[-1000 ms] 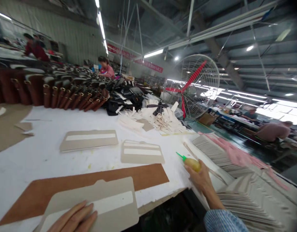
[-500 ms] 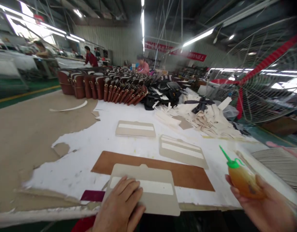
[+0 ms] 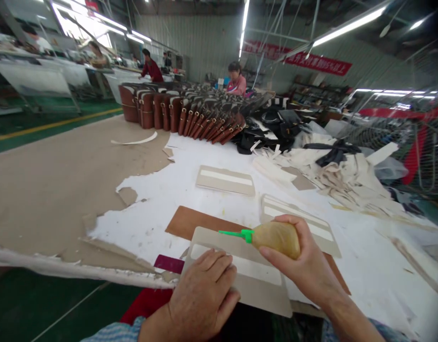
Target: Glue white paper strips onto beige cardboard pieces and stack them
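Observation:
My left hand (image 3: 206, 289) lies flat on a beige panel (image 3: 256, 299) with a white strip across it, at the table's near edge. My right hand (image 3: 308, 268) grips a squeeze bottle (image 3: 276, 239) of yellowish liquid, tilted on its side. The bottle's green nozzle points left, over the panel's far edge; I cannot tell if it touches. Partly under the panel is a brown leather strip (image 3: 194, 222). A small maroon piece (image 3: 168, 264) sits left of the panel.
Two more stacks of beige panels, one farther off (image 3: 224, 185) and one right (image 3: 326, 242), rest on the white-covered table (image 3: 162, 204). Brown bags (image 3: 176, 114) stand in rows behind, with cream scraps (image 3: 343, 175) at the right. A co-worker (image 3: 236, 80) is across the table.
My right hand has brought the bottle from the right side over the panel and tipped it from upright to nearly level. My left hand stays on the panel. The view has swung left.

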